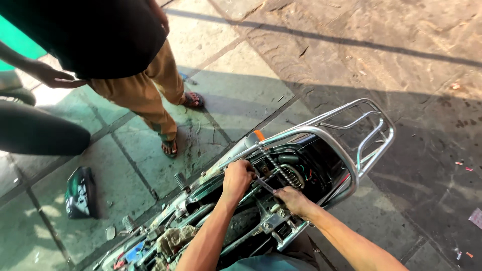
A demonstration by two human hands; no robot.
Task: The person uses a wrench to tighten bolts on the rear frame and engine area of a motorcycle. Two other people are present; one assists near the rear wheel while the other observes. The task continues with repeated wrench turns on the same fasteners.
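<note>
I look down on the rear of a motorcycle with its seat off, the open frame [281, 211] showing wires and a coiled metal spring [276, 163]. My left hand [237, 176] is closed on a part at the frame's left side, just below the spring. My right hand [295, 199] grips a slim dark tool [264, 184] whose tip points toward the left hand. A chrome carrier rack [374, 133] sticks out behind the frame.
Another person in a black shirt and tan trousers [145, 90], wearing sandals, stands at the upper left on the tiled pavement [236, 85]. A black motorcycle part [80, 193] lies on the ground at left. A dirty rag [173, 240] rests on the bike near the bottom.
</note>
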